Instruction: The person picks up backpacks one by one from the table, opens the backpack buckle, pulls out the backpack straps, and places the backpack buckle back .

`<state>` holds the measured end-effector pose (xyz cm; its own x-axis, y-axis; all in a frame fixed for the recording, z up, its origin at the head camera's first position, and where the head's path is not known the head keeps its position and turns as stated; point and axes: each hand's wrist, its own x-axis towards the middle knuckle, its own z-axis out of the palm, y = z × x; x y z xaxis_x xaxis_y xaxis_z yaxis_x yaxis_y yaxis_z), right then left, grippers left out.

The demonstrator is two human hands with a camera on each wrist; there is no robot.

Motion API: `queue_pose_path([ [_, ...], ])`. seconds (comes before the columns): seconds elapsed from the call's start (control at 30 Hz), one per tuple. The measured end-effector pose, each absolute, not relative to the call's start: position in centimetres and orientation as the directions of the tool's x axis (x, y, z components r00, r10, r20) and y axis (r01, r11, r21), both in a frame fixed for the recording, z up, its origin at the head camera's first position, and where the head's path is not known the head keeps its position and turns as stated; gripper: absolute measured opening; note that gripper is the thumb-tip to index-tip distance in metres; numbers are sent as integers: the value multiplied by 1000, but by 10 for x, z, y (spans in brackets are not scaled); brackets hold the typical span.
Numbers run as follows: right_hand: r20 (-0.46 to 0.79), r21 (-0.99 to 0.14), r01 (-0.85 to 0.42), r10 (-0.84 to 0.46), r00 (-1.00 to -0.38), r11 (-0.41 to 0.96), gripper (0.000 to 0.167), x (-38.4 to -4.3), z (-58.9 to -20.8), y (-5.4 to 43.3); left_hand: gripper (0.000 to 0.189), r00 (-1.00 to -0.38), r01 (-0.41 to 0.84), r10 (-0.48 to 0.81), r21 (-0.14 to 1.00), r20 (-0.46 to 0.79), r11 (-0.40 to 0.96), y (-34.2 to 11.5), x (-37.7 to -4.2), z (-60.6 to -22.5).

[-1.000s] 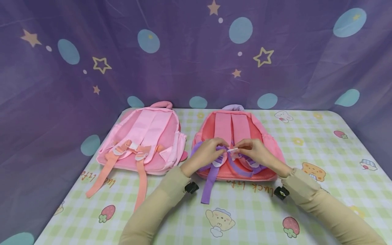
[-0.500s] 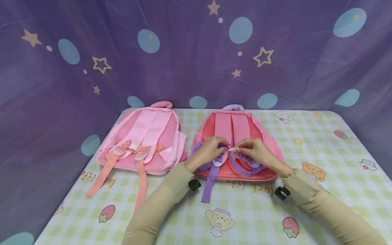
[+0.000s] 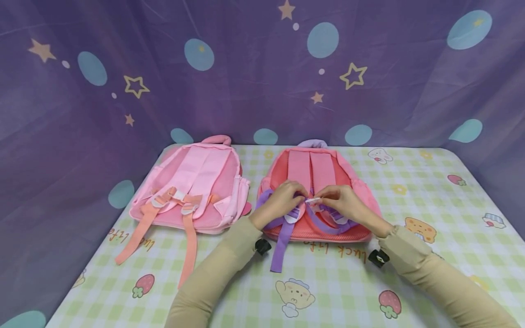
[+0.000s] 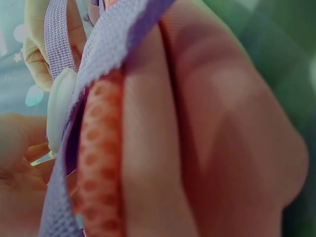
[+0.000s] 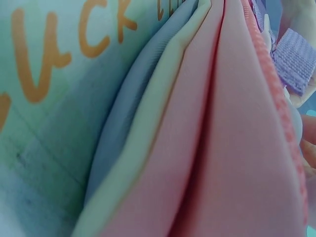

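A coral-red and pink backpack point(image 3: 357, 232) lies with its back panel facing up, its two pink shoulder straps running down the middle. Over its lower part, both hands meet at a small white plastic buckle point(image 3: 313, 200) on purple webbing. My right hand point(image 3: 343, 200) pinches the buckle's right end between thumb and fingers. From the other side, my left hand point(image 3: 284, 200) grips its left end, where the purple strap point(image 4: 108, 44) joins; the fingertips are partly hidden. One loop of strap hangs below the buckle. In the right wrist view, purple webbing point(image 5: 296, 59) shows beside the fingers.
A light pink backpack point(image 3: 184, 182) lies left of the coral one, its orange strap ends point(image 3: 139, 237) trailing over the tablecloth point(image 3: 246, 296). A purple star-patterned curtain point(image 3: 262, 68) stands behind the table. One purple strap end point(image 3: 280, 255) hangs off the coral backpack's front edge.
My left hand and forearm have shifted slightly to the right. The right hand stays nearly still. Both remain at the white buckle, and the backpacks have not moved.
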<state>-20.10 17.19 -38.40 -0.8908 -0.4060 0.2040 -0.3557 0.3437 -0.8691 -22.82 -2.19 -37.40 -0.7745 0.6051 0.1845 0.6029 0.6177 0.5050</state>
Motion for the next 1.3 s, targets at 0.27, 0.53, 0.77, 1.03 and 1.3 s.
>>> queue_pose_path([
  [0.27, 184, -859, -350, -411, -893, 375, 12, -201, -382, 173, 10, -783, 596, 595, 494, 182, 633, -20, -227, -374],
  [0.53, 165, -846, -354, -435, -885, 398, 11, -201, -379, 176, 11, -779, 598, 600, 502, 181, 624, -20, -227, -375],
  [0.77, 164, -852, -368, -477, -864, 374, 10, -204, -380, 179, 11, -780, 597, 603, 494, 170, 632, -19, -227, -375],
  [1.03, 139, -850, -363, -504, -853, 381, 11, -205, -381, 183, 11, -778, 600, 606, 483, 167, 637, -19, -227, -376],
  [1.3, 59, -870, -304, -530, -846, 389, 11, -204, -380, 186, 11, -784, 591, 601, 482, 156, 646, -19, -227, -376],
])
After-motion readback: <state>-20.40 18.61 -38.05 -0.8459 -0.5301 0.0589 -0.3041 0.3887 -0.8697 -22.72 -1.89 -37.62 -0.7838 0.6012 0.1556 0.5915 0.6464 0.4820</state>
